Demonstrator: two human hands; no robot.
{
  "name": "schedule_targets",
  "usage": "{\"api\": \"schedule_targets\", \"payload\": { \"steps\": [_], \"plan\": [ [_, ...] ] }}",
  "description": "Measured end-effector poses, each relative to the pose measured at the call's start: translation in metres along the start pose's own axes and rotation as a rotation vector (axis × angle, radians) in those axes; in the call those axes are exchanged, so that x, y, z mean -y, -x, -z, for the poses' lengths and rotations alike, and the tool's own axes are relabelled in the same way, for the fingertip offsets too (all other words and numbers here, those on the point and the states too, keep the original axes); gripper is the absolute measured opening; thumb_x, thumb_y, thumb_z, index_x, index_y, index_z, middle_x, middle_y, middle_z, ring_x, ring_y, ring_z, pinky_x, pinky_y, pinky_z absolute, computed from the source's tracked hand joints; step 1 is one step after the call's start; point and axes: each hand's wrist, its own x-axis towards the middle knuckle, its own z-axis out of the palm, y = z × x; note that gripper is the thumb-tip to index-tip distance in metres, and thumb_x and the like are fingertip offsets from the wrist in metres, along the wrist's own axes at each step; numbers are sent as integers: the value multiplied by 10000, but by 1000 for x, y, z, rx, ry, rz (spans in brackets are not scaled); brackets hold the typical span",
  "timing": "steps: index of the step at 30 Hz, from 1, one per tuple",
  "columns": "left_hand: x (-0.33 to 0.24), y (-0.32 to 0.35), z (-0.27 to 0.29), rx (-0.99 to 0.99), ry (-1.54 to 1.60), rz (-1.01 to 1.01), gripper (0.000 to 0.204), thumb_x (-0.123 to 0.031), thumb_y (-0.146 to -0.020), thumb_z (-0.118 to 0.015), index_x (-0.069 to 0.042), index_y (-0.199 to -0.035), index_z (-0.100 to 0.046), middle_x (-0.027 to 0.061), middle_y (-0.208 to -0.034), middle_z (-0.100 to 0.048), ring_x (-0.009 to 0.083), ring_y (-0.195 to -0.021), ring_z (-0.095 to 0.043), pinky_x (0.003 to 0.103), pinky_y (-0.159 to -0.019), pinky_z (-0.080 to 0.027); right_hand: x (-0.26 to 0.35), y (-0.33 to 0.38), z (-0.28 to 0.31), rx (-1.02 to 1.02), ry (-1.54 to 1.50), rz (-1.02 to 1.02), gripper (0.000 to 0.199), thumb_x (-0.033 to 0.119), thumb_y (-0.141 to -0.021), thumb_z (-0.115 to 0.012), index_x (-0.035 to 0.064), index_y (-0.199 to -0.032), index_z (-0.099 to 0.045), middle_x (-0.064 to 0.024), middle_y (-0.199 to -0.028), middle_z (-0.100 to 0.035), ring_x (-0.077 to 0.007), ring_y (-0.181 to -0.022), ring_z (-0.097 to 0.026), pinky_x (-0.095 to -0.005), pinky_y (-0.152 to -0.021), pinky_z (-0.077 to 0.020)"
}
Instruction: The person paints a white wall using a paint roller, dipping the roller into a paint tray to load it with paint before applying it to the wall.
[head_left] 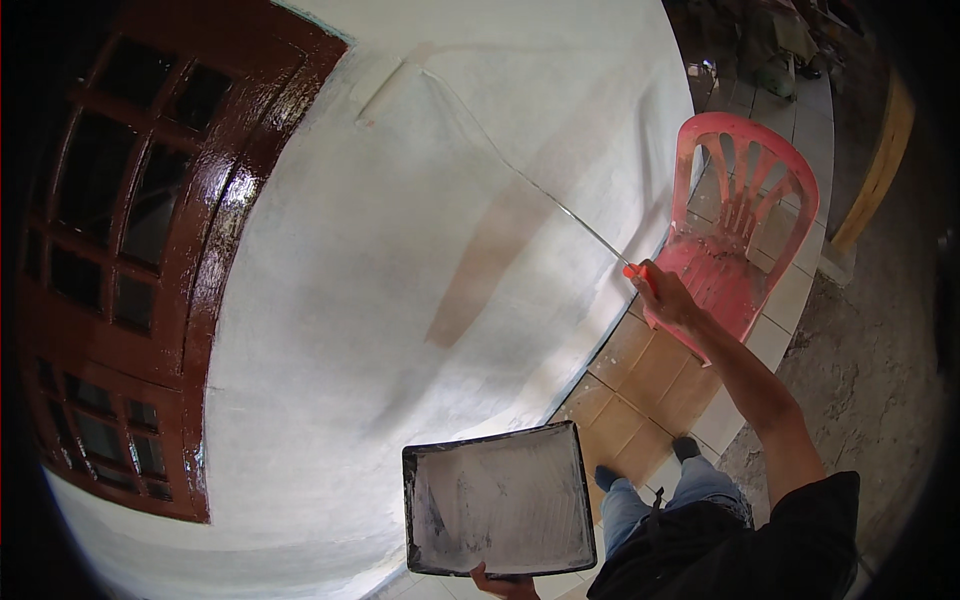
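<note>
Gripping the red roller handle [639,272]: closed right hand [668,297].

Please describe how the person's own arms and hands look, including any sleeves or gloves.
The right hand is bare, without a glove. The right arm is bare up to a short, loose black sleeve, with no watch or band visible. The left hand shows no glove either; only part of it is in view, and a left sleeve cannot be made out.

Room along wall [330,300], chair [715,285] at right
</note>
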Motion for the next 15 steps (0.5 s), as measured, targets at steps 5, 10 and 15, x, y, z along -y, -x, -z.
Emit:
{"api": "schedule_targets", "payload": {
  "steps": [5,10,15],
  "plan": [
    [-3,-3,-1,6,-10,12,693,-442,-660,-513,-94,-1256,-450,119,-1217,-480,309,-1103,-480,465,-863,-425,-23,15,-3,30,-6,-8,304,359,-926,-494,60,-975,-496,-171,-611,-578,-372,-590,-610,-410,-490,-453],
    [-4,-6,0,12,-14,23,694,-448,-661,-511,-93,-1255,-450,119,-1217,-480,309,-1102,-480,463,-862,-425,-38,38,2,2,14,42,304,356,-927,-482,57,-981,-489,-185,-657,-591,-388,-638,-617,-430,-520,-463],
    [-2,-14,8,11,-19,34,693,-459,-664,-509,-92,-1249,-453,118,-1216,-480,305,-1098,-482,458,-857,-428,-45,54,7,10,73,-53,291,354,-928,-483,65,-959,-481,-187,-666,-585,-396,-650,-611,-425,-531,-466]
  ]
}}
